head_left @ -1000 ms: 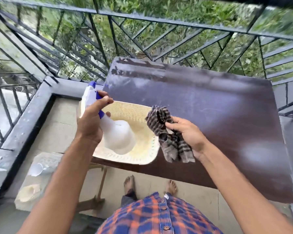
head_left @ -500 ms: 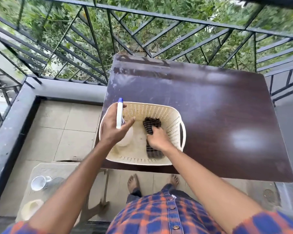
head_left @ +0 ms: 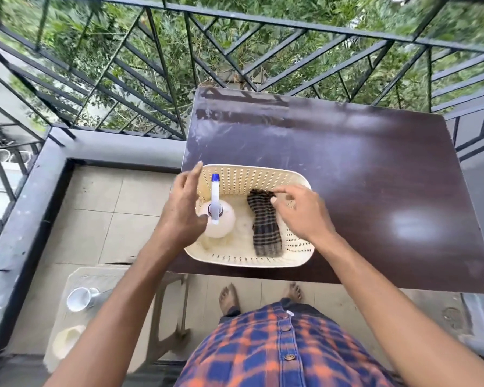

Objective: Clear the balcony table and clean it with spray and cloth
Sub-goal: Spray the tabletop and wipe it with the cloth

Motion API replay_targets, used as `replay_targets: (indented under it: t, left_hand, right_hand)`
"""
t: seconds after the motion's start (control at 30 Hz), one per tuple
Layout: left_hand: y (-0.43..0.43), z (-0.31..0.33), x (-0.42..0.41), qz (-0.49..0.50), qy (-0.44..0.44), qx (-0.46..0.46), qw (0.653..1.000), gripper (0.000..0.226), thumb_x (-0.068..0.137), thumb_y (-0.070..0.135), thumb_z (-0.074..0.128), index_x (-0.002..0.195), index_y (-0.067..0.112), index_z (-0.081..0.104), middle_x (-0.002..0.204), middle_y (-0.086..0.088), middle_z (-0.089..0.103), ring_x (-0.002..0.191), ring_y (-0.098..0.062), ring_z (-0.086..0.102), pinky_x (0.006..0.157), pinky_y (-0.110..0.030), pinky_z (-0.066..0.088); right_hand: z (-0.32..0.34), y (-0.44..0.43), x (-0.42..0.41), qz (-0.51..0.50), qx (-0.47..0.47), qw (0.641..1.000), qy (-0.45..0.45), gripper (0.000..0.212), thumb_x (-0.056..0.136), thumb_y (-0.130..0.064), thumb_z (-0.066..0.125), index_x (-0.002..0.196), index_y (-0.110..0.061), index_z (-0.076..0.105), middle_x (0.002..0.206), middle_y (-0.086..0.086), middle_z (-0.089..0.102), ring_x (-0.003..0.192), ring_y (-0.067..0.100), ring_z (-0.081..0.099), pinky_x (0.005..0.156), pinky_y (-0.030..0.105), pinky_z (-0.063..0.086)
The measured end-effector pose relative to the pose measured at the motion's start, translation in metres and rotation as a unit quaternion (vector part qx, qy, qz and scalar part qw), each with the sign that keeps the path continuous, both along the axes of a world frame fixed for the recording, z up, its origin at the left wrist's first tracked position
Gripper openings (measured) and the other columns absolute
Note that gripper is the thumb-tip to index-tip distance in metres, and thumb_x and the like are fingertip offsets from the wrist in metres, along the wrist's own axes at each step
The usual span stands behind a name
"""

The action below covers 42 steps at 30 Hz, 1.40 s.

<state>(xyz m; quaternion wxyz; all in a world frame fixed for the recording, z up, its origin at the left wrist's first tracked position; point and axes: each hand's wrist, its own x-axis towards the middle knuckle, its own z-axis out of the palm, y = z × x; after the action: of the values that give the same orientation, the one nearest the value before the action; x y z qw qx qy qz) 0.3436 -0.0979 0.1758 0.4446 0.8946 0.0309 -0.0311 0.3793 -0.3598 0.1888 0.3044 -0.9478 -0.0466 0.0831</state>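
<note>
Operator: What is the left hand point(head_left: 182, 208) doing?

Inspector: It is hovering open, fingers straight and spread, over the left rim of the basket point(head_left: 249, 262) and gripping nothing. The spray bottle point(head_left: 217, 219) is standing upright in the basket just beside the palm. Motion blur is hiding whether skin is touching the bottle.

Operator: And the right hand point(head_left: 302, 210)?

Inspector: Its fingers are hanging loose and parted over the far end of the cloth point(head_left: 264, 224), pinching nothing. The cloth is lying lengthwise along the basket floor, to the right of the bottle.

Operator: What is changing against half a second ago?

Inspector: Then the left hand was gripping the bottle and the right hand was pressing the cloth down. Now both are letting go. The basket is sitting at the near left corner of the table point(head_left: 347, 163).
</note>
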Motion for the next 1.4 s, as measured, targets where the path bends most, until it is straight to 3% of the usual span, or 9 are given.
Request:
replay_targets:
  t: [0.13,0.2,0.27,0.33,0.43,0.67,0.97,1.2,1.4]
  left_hand:
    - [0.022,0.006,0.0,0.092,-0.051,0.149,0.983,0.078,0.075,0.008,0.08,0.147,0.014,0.05,0.136,-0.019,0.052,0.124,-0.038,0.05,0.108,-0.041,0.037]
    - [0.026,0.004,0.002,0.116,0.046,0.146,0.981,0.071,0.08,0.021,0.081,0.144,0.012,0.052,0.136,-0.019,0.056,0.126,-0.038,0.052,0.107,-0.043,0.039]
    - [0.025,-0.001,0.006,0.095,0.175,0.131,0.971,0.053,0.084,0.025,0.076,0.134,0.015,0.061,0.129,-0.015,0.066,0.116,-0.035,0.062,0.098,-0.043,0.049]
    - [0.023,-0.003,0.006,0.056,0.235,0.137,0.96,0.033,0.086,0.019,0.069,0.119,0.013,0.069,0.115,-0.015,0.074,0.105,-0.036,0.067,0.088,-0.042,0.054]
    - [0.02,-0.008,0.007,0.047,0.219,0.17,0.96,0.024,0.086,0.014,0.064,0.108,0.006,0.071,0.105,-0.02,0.075,0.1,-0.04,0.067,0.081,-0.042,0.054]
    - [-0.007,-0.001,0.006,0.06,0.17,0.172,0.968,0.01,0.083,0.016,0.065,0.086,0.009,0.071,0.083,-0.017,0.074,0.082,-0.041,0.067,0.065,-0.036,0.045]
    - [-0.165,0.015,0.027,0.001,0.125,0.151,0.981,0.01,0.082,0.016,0.067,0.075,0.009,0.064,0.083,-0.019,0.073,0.087,-0.045,0.066,0.065,-0.032,0.036]
    - [-0.335,0.007,0.025,-0.051,0.13,0.124,0.982,0.011,0.083,0.013,0.064,0.085,0.003,0.069,0.084,-0.018,0.073,0.086,-0.045,0.065,0.065,-0.034,0.039]
    - [-0.446,0.0,0.016,-0.054,0.164,0.117,0.978,0.005,0.083,0.011,0.062,0.08,0.008,0.066,0.085,-0.016,0.073,0.086,-0.043,0.065,0.066,-0.034,0.042]
  right_hand:
    - [0.001,-0.021,-0.001,-0.077,-0.029,0.992,-0.097,0.034,0.089,-0.035,0.064,0.122,-0.03,0.066,0.125,-0.008,0.065,0.111,0.021,0.059,0.093,0.034,0.046]
    - [-0.006,-0.029,0.001,-0.123,-0.064,0.989,-0.057,0.054,0.085,-0.036,0.067,0.136,-0.031,0.055,0.135,-0.004,0.058,0.12,0.025,0.055,0.097,0.037,0.045]
    - [-0.016,-0.036,0.005,-0.147,-0.088,0.983,0.067,0.072,0.082,-0.04,0.07,0.147,-0.032,0.04,0.144,-0.001,0.052,0.128,0.028,0.052,0.101,0.04,0.043]
    - [-0.026,-0.04,0.006,-0.156,-0.059,0.972,0.164,0.055,0.081,-0.038,0.07,0.133,-0.032,0.052,0.131,-0.001,0.064,0.118,0.029,0.06,0.094,0.039,0.048]
    - [-0.04,-0.042,0.004,-0.183,-0.021,0.972,0.145,0.005,0.083,-0.024,0.059,0.088,-0.024,0.058,0.085,-0.006,0.066,0.09,0.031,0.063,0.072,0.034,0.044]
    - [-0.036,-0.081,0.008,-0.202,-0.012,0.975,0.089,0.01,0.082,-0.024,0.057,0.075,-0.019,0.053,0.067,-0.011,0.059,0.068,0.025,0.054,0.065,0.034,0.036]
    - [-0.016,-0.243,0.016,-0.246,-0.008,0.969,0.013,0.014,0.08,-0.026,0.063,0.077,-0.035,0.053,0.065,-0.007,0.059,0.075,0.031,0.059,0.067,0.036,0.044]
    - [-0.023,-0.414,0.0,-0.302,0.008,0.953,0.015,0.01,0.081,-0.017,0.066,0.076,-0.013,0.059,0.065,-0.004,0.061,0.074,0.031,0.061,0.059,0.033,0.038]
    - [-0.025,-0.515,-0.01,-0.318,-0.035,0.946,0.041,0.018,0.083,-0.021,0.061,0.067,-0.022,0.051,0.064,-0.005,0.056,0.07,0.034,0.055,0.058,0.032,0.032]
